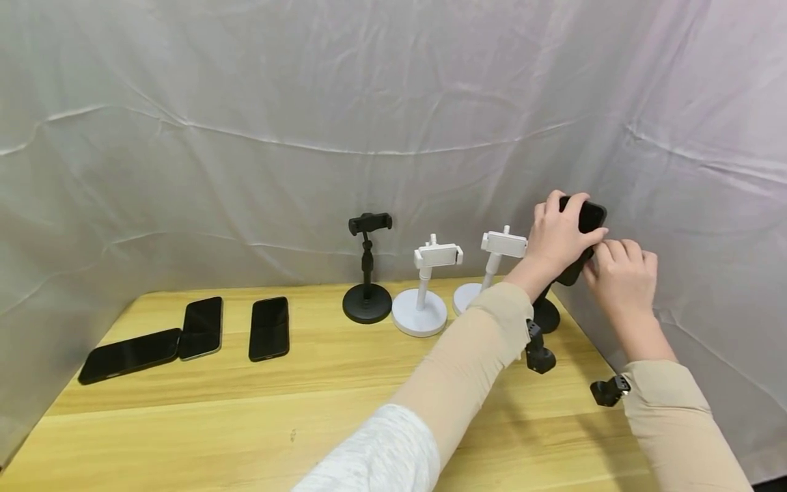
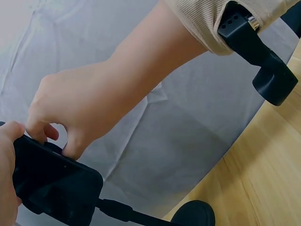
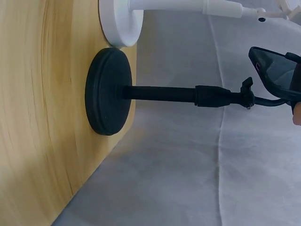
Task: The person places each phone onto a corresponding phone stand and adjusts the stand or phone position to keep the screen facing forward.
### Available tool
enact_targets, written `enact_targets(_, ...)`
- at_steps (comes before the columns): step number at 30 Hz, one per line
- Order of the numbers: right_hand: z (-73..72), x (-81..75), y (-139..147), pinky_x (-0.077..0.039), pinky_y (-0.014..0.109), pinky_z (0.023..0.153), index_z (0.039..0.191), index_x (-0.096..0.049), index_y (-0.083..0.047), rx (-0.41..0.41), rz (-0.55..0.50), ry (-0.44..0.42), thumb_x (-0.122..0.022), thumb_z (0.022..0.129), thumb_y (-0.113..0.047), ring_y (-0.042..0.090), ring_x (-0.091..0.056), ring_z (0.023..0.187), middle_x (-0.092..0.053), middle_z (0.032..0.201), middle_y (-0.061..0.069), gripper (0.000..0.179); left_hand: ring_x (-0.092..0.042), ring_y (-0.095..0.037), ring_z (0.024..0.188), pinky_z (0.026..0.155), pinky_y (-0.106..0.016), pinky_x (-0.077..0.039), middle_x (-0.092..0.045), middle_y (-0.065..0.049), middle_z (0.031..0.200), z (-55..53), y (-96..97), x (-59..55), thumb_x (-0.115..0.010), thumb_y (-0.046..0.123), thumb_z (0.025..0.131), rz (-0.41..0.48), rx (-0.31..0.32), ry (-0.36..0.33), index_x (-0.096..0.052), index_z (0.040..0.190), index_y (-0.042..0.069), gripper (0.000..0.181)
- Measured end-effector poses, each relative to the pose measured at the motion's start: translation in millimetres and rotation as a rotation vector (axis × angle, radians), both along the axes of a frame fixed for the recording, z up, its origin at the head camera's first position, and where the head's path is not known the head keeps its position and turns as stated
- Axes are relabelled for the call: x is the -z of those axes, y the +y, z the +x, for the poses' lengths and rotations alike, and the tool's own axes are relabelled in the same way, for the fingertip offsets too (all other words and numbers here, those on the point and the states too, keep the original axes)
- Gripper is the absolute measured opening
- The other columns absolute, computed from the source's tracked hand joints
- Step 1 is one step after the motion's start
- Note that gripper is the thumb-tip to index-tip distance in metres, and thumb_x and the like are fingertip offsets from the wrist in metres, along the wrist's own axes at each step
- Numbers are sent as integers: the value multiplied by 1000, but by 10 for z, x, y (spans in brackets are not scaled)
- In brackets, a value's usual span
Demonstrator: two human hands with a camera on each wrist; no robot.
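My left hand [image 1: 556, 236] grips a black smartphone [image 1: 591, 216] at the far right, with fingers over its upper edge and thumb along its side. The phone sits tilted at the head of a black phone stand [image 1: 546, 316]. At the phone's right edge my right hand [image 1: 627, 273] pinches the stand's clamp, a small dark piece of which shows in the left wrist view. There, the right hand's thumb and finger close on that piece. In the right wrist view the stand's pole [image 3: 162, 93] rises to the phone [image 3: 277, 73]; the grip is mostly out of frame.
Left of the hands stand two white phone stands [image 1: 420, 313] [image 1: 504, 244] and another black stand [image 1: 367, 304], their clamps holding no phone. Three black phones [image 1: 268, 329] [image 1: 202, 326] [image 1: 130, 355] lie on the wooden table [image 1: 246, 430]. Grey cloth [image 1: 277, 137] hangs behind and beside the table.
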State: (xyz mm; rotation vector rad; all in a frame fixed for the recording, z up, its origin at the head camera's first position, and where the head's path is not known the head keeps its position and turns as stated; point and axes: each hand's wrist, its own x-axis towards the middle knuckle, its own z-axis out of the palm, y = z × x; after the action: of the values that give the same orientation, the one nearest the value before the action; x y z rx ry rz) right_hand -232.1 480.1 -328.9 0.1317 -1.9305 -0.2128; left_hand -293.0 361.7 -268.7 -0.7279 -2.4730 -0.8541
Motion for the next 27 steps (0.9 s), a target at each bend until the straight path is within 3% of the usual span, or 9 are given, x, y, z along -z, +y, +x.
enact_targets(7, -9, -12, 5, -40, 57, 63, 81, -56, 7, -20, 34, -22, -59, 81, -11, 45, -57, 84, -64, 83, 24, 19, -45, -10, 115, 81, -19, -48, -39, 11, 138, -1, 12, 18, -62, 66, 82, 4, -23, 3, -44, 137, 43, 62)
enact_targets(27, 78, -90, 35, -40, 55, 61, 77, -53, 10, -46, 102, -124, -61, 80, -10, 47, -54, 80, -61, 77, 28, 21, -46, -10, 111, 76, -18, -48, -41, 10, 135, 32, 50, 30, -63, 67, 82, 12, -63, 35, -45, 136, 42, 63)
